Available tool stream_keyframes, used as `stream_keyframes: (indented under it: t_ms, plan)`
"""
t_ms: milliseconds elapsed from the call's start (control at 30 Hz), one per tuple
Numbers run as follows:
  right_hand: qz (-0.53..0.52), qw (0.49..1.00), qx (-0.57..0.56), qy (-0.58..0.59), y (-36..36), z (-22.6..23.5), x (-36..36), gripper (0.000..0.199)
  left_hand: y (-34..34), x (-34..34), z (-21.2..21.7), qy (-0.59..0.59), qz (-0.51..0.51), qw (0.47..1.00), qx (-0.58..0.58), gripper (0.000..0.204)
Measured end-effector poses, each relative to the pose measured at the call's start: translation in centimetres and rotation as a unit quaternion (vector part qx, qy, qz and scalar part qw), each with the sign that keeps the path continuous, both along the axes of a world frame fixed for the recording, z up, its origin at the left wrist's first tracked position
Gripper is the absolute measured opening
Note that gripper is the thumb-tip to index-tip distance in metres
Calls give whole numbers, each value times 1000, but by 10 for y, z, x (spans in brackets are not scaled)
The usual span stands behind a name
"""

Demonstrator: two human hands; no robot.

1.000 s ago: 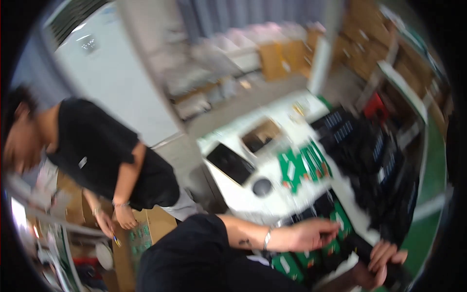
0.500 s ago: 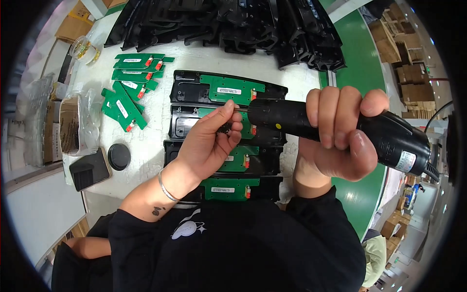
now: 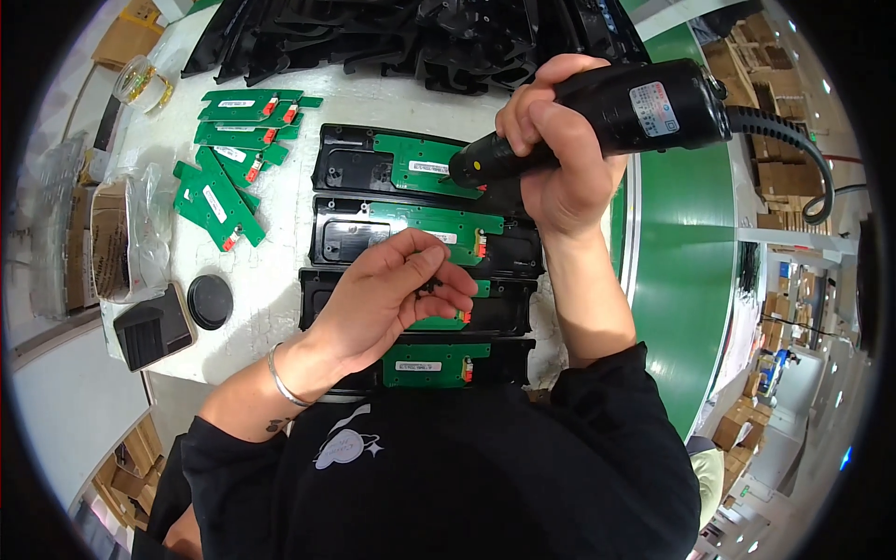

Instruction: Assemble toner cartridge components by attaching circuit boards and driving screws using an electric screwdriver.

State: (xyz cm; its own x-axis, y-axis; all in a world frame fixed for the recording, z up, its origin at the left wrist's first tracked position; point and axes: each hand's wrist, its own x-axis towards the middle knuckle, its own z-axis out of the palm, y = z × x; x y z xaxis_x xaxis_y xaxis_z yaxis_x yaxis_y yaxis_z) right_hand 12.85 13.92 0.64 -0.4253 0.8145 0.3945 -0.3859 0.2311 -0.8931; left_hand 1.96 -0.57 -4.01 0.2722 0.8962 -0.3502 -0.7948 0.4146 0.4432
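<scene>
My right hand (image 3: 565, 149) is wrapped round a black corded electric screwdriver (image 3: 621, 117), tilted so its nose points down and left. The bit meets the green circuit board (image 3: 397, 157) in the farthest black plastic housing (image 3: 350, 173); whether it sits on a screw is too small to tell. Above the second and third housings, my left hand (image 3: 373, 294) is cupped with fingers curled round several small dark screws (image 3: 429, 286). Its thumb and forefinger are close together. Beneath it, the second housing (image 3: 518, 252) and those nearer me also carry green boards, partly covered by the hand.
Loose green boards (image 3: 219, 201) lie piled at left. Near them are a clear jar (image 3: 145, 86), an open carton in plastic (image 3: 112, 243), a phone (image 3: 149, 327) and a round black lid (image 3: 210, 301). Black housings (image 3: 392, 37) are heaped at the back; a green surface (image 3: 677, 280) runs along the right.
The screwdriver has swung up and away from my left hand, its bit now down at the farthest board. My left hand has drawn back slightly toward me, still holding the screws.
</scene>
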Motion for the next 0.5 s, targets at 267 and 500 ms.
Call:
stream_keyframes:
  t_ms: [267, 500]
  plan:
    - [40, 993, 85, -70, 0, -1, -6, 18, -4, -1, 3, 25, 31, 999, -24, 17]
    - [51, 992, 69, -90, -4, 2, -16, 16, -7, -8, 2, 30, 35, 999, -29, 19]
